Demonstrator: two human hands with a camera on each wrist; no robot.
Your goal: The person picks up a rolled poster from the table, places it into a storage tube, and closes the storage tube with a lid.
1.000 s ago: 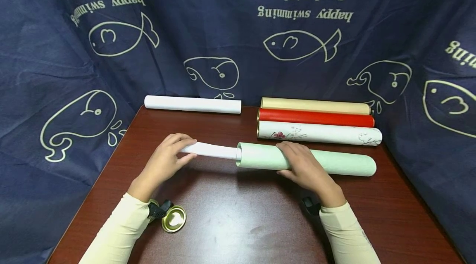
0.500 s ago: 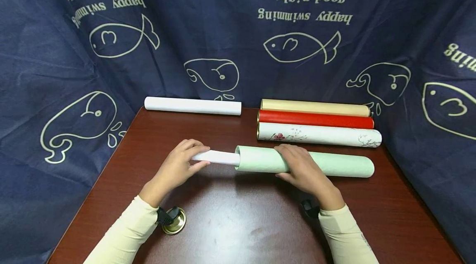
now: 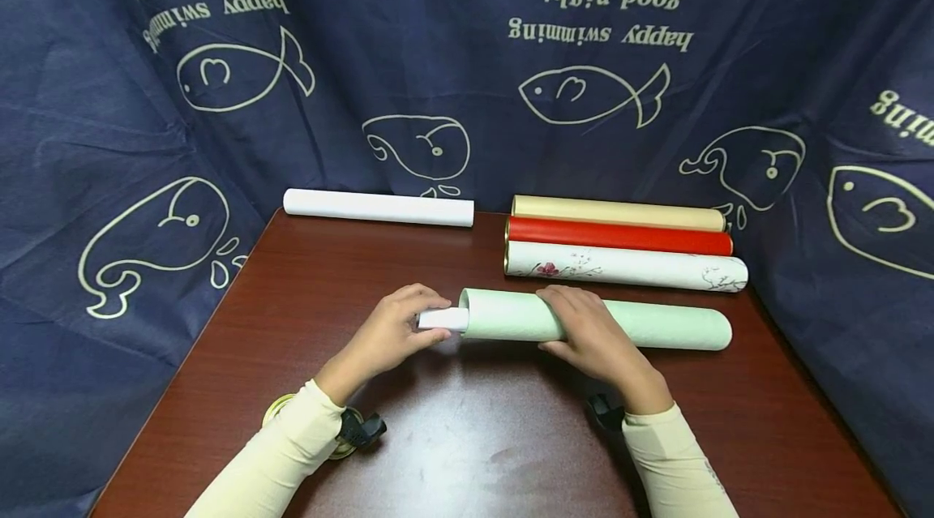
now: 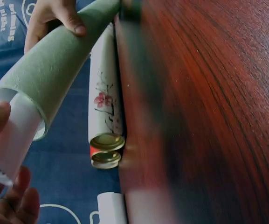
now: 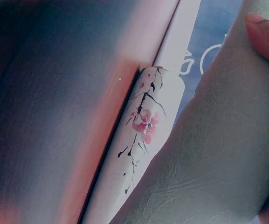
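Note:
My left hand [image 3: 390, 331] pinches the outer end of a rolled sheet of white paper [image 3: 443, 319] between thumb and fingers. The roll's other end is hidden inside the open left mouth of a pale green cardboard tube [image 3: 511, 314], and only a short length sticks out. Around the middle of that tube my right hand [image 3: 594, 331] grips with thumb and fingers. In the left wrist view the paper roll [image 4: 15, 135] sits within the tube's rim, with room around it. The right wrist view has the green tube [image 5: 209, 154] filling its right side.
Behind the green tube lie a white tube with plum blossoms [image 3: 627, 265], a red tube [image 3: 620, 235] and a cream tube [image 3: 620, 211], side by side. A white paper roll [image 3: 379, 207] lies at the back left. Gold lids [image 3: 277, 407] sit partly hidden under my left forearm.
My left hand has moved right, sliding the rolled paper deeper into the green tube, so less of it shows. The right hand has stayed on the tube, which has shifted very slightly left.

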